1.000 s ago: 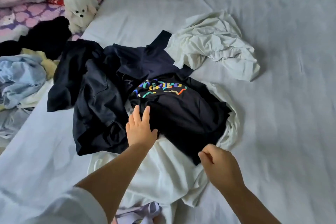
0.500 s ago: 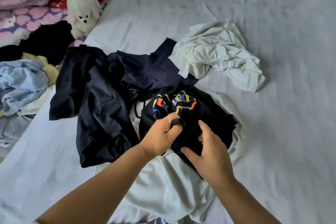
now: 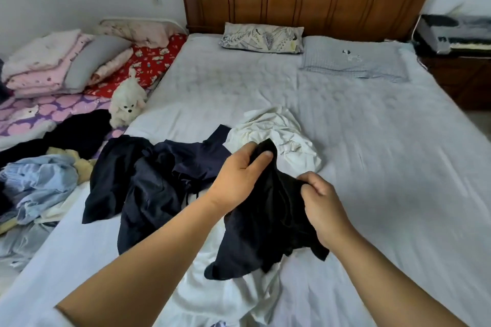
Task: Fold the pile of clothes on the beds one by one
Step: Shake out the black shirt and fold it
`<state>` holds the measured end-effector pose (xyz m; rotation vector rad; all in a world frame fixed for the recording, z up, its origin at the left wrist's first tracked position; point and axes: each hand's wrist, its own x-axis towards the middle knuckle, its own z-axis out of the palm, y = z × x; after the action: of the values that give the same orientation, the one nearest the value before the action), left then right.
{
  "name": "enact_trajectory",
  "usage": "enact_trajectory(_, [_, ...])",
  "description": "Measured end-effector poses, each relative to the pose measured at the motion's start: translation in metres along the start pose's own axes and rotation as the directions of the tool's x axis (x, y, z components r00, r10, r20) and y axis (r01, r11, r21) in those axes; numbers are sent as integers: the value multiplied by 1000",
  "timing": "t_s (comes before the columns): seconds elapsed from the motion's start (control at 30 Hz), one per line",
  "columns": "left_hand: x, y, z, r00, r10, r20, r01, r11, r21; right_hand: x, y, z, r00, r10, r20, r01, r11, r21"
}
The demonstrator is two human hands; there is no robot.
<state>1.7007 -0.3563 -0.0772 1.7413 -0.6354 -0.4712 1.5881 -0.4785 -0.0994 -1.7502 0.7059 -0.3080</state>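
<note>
Folding has barely begun, by my judgement: no folded garment shows anywhere. Both hands pinch one crumpled black cotton T-shirt [image 3: 265, 220], lifted just in front of the rumpled white garment [image 3: 276, 138]; the left hand [image 3: 239, 175] grips its top edge, the right hand [image 3: 321, 202] bunches a fold. Left of the white garment, a heap of navy clothes [image 3: 148, 178] lies unfolded, and a white sheet-like cloth [image 3: 220, 287] sprawls below. Right of it, the pale grey bedsheet [image 3: 385, 167] offers wide flat room before the mattress edge.

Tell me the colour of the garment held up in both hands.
Black garment, gripped by left hand and right hand; head view.
</note>
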Motion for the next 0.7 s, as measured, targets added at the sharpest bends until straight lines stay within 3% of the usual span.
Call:
enact_trajectory(0.07, [-4,30,8,999,34,-11,-34,999,42,-15,-28,-18,994,-106,1,106,994,-21])
enact_trajectory(0.13, [-10,62,16,998,62,-25,-59,993,98,-35,-54,-41,973,-206,108,226,945,-235])
enact_trajectory(0.23, [-22,102,25,998,68,14,-69,990,120,-56,-75,-73,926,-326,192,365,634,-682])
enact_trajectory(0.3, [-30,123,31,997,72,37,-77,979,186,-65,-87,-99,896,-418,151,382,550,-743])
enact_trajectory(0.4, [-36,146,35,992,93,84,-112,957,267,-73,-102,-142,903,-429,37,345,670,-658])
enact_trajectory(0.5, [-47,170,40,969,158,192,-219,907,359,-82,-120,-183,939,-335,-85,278,878,-388])
enact_trajectory(0.63, [-49,189,58,900,366,237,-418,570,707,-85,-139,-214,975,-191,-113,193,981,8])
enact_trajectory(0.7, [-45,199,63,879,458,135,-411,581,702,-87,-150,-225,967,-198,-159,212,974,76])
